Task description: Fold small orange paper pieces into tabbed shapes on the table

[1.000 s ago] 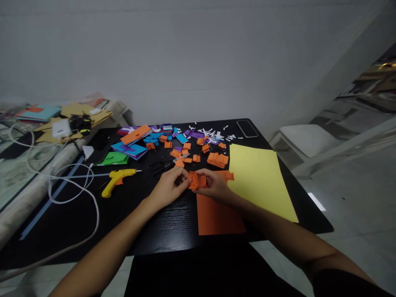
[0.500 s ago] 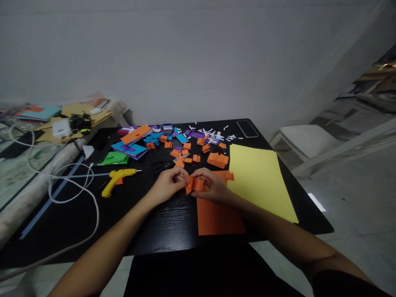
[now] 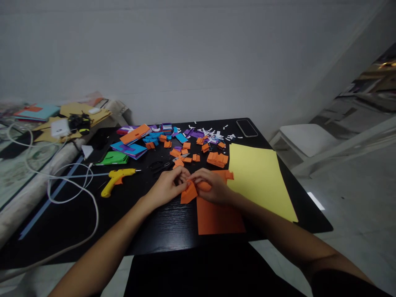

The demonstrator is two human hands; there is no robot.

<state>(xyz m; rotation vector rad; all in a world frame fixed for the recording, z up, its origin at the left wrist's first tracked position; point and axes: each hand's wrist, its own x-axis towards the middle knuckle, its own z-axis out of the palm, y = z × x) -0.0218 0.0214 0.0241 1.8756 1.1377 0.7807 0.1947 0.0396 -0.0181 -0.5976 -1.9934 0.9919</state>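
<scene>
Between my two hands is a small folded piece of orange paper (image 3: 189,193), tilted above the black table. My left hand (image 3: 168,186) pinches its left side between thumb and fingers. The fingers of my right hand (image 3: 212,185) close on its upper right edge, partly hiding it. Beneath my right hand lies a flat orange sheet (image 3: 219,218). Just beyond the hands are a stack of folded orange pieces (image 3: 218,159), scissors (image 3: 182,157) among loose orange pieces, and black-handled pliers (image 3: 161,166).
A yellow glue gun (image 3: 116,180) lies left, near a white cable (image 3: 97,214). Yellow sheets (image 3: 260,177) cover the right side. Behind are coloured paper packs (image 3: 131,148), white paper scraps (image 3: 213,135) and a phone (image 3: 246,128). A white chair (image 3: 309,140) stands right of the table.
The orange piece has turned between my hands, and a pointed flap now hangs lower toward me. My right fingers have shifted to its upper edge.
</scene>
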